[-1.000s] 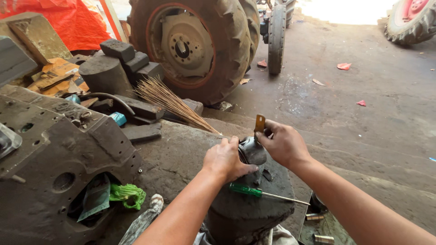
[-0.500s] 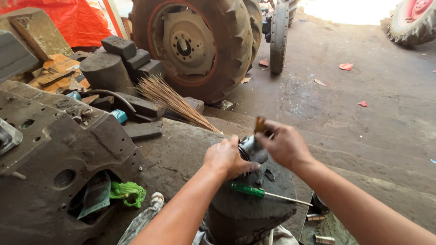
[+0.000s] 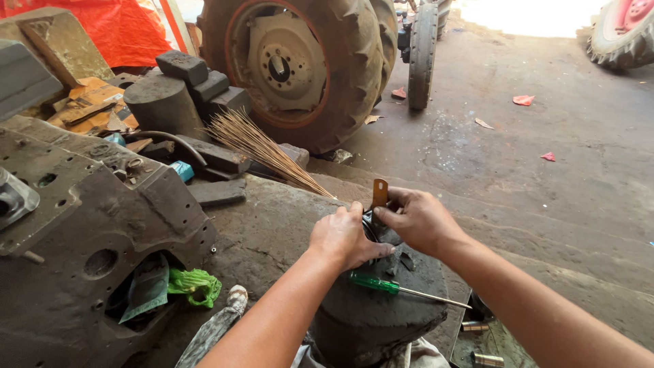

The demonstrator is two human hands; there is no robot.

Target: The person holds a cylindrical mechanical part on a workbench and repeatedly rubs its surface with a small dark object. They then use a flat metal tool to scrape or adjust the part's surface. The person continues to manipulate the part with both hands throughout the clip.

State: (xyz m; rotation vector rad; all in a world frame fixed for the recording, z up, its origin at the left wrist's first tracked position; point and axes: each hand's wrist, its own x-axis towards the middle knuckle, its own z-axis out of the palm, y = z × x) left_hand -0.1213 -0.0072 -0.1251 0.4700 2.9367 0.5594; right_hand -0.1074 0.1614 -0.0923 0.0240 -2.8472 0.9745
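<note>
Now both hands are crowding closer over the grimy dark round metal housing [image 3: 381, 307]: left hand [image 3: 344, 238] clamping a small part, right hand [image 3: 419, 219] pinching a flat brass strip [image 3: 379, 193], which is sitting lower than before.

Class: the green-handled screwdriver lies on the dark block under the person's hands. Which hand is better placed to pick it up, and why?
Left, probably. The left hand sits just above the screwdriver handle, while the right hand pinches the flat metal strip and lies farther away.

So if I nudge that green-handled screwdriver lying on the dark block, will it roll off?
Probably: the screwdriver has a round handle and thin shaft, and rests loose on the block's curved top. It looks light and stiff, likely greasy.
</note>
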